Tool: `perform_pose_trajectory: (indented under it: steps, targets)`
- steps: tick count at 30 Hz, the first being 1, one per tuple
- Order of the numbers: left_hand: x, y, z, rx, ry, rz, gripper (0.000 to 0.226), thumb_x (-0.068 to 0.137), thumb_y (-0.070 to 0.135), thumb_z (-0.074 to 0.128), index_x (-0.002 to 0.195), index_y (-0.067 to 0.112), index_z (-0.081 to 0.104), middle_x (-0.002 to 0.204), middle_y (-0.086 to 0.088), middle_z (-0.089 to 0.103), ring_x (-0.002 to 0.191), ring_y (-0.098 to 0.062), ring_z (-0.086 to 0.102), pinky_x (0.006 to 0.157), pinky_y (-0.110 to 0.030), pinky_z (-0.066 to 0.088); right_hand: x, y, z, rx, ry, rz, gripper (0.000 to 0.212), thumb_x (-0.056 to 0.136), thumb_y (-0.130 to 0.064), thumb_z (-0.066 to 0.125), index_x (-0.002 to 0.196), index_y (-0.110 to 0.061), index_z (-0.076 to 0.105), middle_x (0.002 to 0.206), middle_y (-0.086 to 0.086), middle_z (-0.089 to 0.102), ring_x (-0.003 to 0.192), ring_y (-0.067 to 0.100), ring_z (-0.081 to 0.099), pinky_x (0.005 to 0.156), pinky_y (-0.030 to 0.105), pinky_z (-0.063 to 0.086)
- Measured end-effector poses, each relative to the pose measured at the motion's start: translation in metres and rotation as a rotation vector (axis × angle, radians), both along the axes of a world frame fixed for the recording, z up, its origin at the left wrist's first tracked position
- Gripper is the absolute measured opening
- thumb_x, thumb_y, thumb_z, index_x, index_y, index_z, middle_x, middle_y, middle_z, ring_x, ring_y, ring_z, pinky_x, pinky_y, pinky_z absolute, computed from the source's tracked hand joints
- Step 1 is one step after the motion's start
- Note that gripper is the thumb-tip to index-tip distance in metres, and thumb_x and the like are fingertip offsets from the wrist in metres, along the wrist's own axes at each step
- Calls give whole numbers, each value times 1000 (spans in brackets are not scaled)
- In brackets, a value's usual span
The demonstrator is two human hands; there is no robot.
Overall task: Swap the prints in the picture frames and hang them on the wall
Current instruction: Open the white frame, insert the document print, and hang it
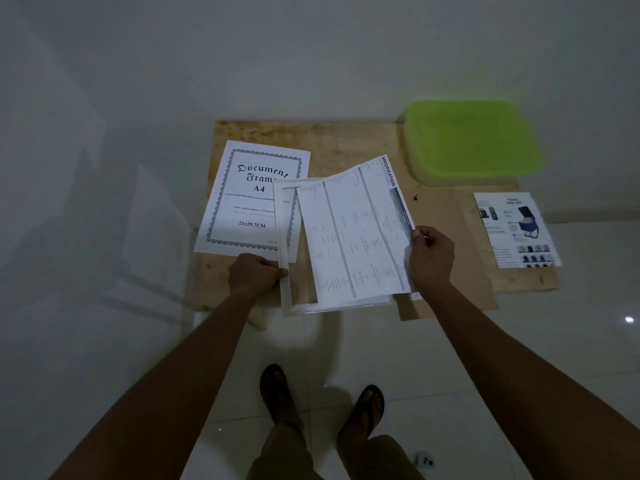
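Here, the left hand [258,275] grips the left rail of the white picture frame [282,230], the right hand [431,258] pinches the specification sheet [356,233] over it, both lengthwise away from the person at the wooden board's [346,140] near edge.

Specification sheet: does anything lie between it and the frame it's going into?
Nothing visible does. The right hand pinches the sheet directly over the frame, which the left hand grips; the exposed opening looks bare.
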State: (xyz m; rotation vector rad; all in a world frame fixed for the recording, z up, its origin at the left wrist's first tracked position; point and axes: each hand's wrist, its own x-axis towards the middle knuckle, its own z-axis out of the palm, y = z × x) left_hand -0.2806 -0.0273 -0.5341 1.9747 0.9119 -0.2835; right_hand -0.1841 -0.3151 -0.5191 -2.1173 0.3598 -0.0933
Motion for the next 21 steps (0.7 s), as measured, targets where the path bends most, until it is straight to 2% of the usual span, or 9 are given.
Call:
perform_pose_trajectory:
  steps: [5, 9, 11, 15, 21]
  targets:
    - [0, -1, 2, 14, 13, 4, 25, 72, 27, 86, 88, 9, 79, 84, -8, 75, 79, -20, 69, 72, -31, 53, 5, -7, 10, -17, -28, -22, 22, 99, -11, 52, 93, -6, 73, 80, 5, 67, 71, 9, 57, 69, 23, 39]
    - [2, -1, 2, 22, 28, 12, 25, 70, 29, 87, 84, 10, 79, 80, -6, 75, 79, -20, 70, 73, -32, 54, 9, -13, 16, -55, -54, -80, 24, 100, -13, 51, 97, -7, 74, 87, 4, 69, 80, 15, 61, 66, 19, 39]
    - [2, -1, 1, 16, 33, 12, 25, 69, 29, 88, 82, 9, 79, 79, -7, 75, 79, -21, 70, 75, -35, 56, 11, -15, 19, -46, -64, -112, 23, 100, -13, 52, 102, -7, 74, 90, 4, 70, 85, 17, 62, 75, 21, 41]
    - [2, 0, -2, 10, 29, 16, 26, 68, 28, 88, 81, 8, 78, 79, -8, 75, 79, -23, 72, 80, -41, 58, 14, -15, 20, -21, -63, -138, 22, 100, -12, 53, 103, -8, 74, 89, 3, 69, 84, 18, 63, 77, 26, 43]
    - [2, -1, -4, 33, 21, -2, 24, 73, 27, 86, 86, 8, 78, 82, -8, 75, 78, -22, 71, 77, -35, 56, 18, -14, 27, 31, -96, -228, 24, 101, -12, 51, 101, -6, 74, 86, 5, 67, 82, 18, 61, 75, 24, 41]
